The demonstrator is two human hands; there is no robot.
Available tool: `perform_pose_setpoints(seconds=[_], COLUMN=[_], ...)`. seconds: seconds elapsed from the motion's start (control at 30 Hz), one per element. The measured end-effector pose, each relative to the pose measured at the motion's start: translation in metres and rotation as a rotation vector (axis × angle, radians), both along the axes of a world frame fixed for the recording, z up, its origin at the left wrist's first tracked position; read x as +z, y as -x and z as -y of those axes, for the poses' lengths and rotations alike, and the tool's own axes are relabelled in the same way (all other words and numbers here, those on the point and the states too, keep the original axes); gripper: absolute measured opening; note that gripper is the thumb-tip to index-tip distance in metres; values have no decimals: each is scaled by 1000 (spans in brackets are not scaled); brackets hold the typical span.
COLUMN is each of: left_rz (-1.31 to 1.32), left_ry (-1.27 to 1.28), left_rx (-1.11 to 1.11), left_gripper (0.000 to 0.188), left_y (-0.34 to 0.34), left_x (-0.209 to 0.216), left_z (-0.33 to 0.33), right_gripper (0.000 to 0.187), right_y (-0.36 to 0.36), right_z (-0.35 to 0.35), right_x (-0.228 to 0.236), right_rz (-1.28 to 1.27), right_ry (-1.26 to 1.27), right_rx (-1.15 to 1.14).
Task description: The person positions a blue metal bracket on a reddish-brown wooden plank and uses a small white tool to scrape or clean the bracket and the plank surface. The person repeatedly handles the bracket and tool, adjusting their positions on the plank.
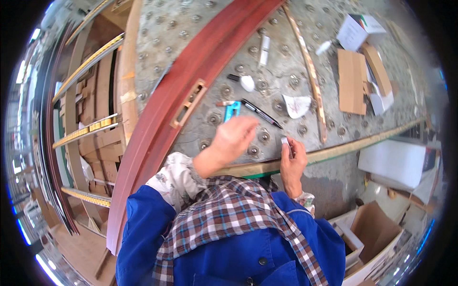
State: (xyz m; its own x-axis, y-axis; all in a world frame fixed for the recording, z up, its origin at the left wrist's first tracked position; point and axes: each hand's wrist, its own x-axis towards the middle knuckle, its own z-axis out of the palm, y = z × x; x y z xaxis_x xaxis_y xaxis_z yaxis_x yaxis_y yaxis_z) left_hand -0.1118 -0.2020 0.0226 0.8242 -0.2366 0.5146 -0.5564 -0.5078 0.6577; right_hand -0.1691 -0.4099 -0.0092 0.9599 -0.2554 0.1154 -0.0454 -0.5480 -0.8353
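Note:
My right hand (292, 164), near the front edge of the table (183, 43), pinches a small white piece (285, 140) between thumb and fingers; its exact kind is too small to tell. Over the table to the left, my left hand (228, 144) is bent inward, its fingertips smeared by motion, so whether it holds anything is unclear. Just beyond it lie a light-blue tool (232, 111) and a black pen (261, 113). Left of these runs a long reddish-brown profile (157, 112) with a slotted, pale-edged cutout (188, 103) in its side.
Metal ball rollers stud the table. On it lie a white rounded object (247, 83), a white scrap (297, 106), a narrow white piece (264, 51) and a worn strip (305, 66). Cardboard (352, 81) and a white box (358, 33) sit far right. A roller rack (90, 126) stands left.

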Motion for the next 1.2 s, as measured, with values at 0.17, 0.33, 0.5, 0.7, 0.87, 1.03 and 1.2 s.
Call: perform_pose_setpoints(seconds=[0.17,0.33,0.5,0.7,0.87,1.03,1.2], left_rz=[-250,-402,-337,-434,-532,-491,-439], left_ry=[-28,-98,-262,-251,-121,-97,-137], left_rx=[107,-145,-262,-319,-340,-332,-285], left_gripper=[15,16,15,12,12,13,10], left_y=[-53,-99,-117,-124,-130,-127,-124], left_x=[54,52,41,44,37,33,32], left_z=[-97,-144,-145,-147,-152,-151,-151], right_gripper=[18,16,16,17,18,18,17], right_y=[-4,-6,-8,-7,-6,-7,-9], right_z=[-16,-21,-23,-26,-26,-28,-26], right_x=[-3,-22,-25,-30,-32,-29,-32], right_rz=[48,114,137,168,152,164,196], right_ry=[-63,-19,50,91,86,123,165], right_rx=[78,96,84,88,76,94,99])
